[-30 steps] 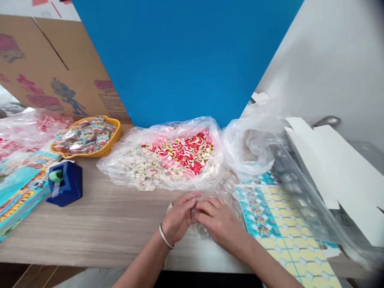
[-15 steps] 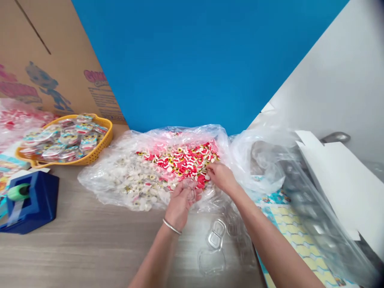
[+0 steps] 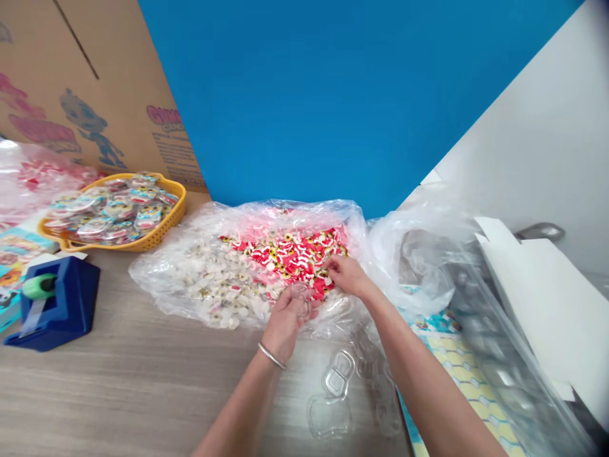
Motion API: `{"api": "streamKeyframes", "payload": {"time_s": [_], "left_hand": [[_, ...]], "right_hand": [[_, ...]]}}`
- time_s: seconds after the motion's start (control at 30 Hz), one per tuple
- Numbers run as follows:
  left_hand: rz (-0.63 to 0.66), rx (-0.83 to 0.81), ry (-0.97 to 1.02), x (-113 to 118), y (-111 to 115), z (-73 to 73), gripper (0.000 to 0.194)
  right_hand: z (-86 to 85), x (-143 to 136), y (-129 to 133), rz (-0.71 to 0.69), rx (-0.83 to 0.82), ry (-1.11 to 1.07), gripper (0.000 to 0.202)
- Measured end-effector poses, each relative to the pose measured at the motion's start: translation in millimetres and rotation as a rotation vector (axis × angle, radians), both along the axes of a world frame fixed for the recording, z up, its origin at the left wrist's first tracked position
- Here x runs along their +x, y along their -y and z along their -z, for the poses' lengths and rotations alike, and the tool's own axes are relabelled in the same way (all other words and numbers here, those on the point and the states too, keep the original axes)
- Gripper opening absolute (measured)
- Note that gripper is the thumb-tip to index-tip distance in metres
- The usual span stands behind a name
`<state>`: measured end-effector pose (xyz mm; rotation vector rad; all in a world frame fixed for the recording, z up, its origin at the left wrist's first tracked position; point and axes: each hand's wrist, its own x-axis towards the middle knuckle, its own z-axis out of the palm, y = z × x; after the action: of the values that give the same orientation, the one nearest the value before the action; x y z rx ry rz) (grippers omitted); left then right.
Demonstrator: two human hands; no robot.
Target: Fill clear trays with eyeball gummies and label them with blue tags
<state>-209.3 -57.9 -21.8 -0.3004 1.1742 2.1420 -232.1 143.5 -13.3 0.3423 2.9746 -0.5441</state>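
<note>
A clear plastic bag (image 3: pixel 166 285) lies spread on the table, full of small red, white and yellow candy-like pieces (image 3: pixel 290 257). At its front edge, my left hand (image 3: pixel 285 317) is closed around a small clear plastic shell (image 3: pixel 301 293). My right hand (image 3: pixel 346 274) is at the right side of the pieces, fingertips pinched together at the pile. Whatever is between those fingertips is too small to make out. Several more clear plastic shells (image 3: pixel 339 374) rest on the table between my forearms.
A yellow basket (image 3: pixel 164 225) of packed pieces stands at the left, behind a blue tape dispenser (image 3: pixel 76 304). A cardboard box (image 3: pixel 128 76) and a blue panel (image 3: pixel 309 95) rise behind. To the right are clear plastic trays (image 3: pixel 495 343) and a white carton (image 3: pixel 552 292).
The camera view has shifted slightly, so the surroundings sit a little to the right. Both hands stay nearly in place at the pieces, the left still with the shell.
</note>
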Motion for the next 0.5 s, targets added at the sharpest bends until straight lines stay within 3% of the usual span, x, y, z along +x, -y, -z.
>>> {"api": "streamKeyframes", "payload": {"time_s": [0.2,0.37,0.5], "left_hand": [[-0.012,0.035,-0.007,10.0,4.7,4.5,0.036],[-0.014,0.06,-0.004,6.7,5.8,7.5,0.033],[-0.001,0.096,-0.01,7.0,6.0,4.2,0.038]], "right_hand": [[4.3,-4.8,17.1,0.108,-0.071,-0.084,0.011],[-7.9,8.8,-1.7,0.159,-0.33,-0.138,0.008],[-23.7,36.0,13.3,0.124,-0.623,-0.11,0.019]]}}
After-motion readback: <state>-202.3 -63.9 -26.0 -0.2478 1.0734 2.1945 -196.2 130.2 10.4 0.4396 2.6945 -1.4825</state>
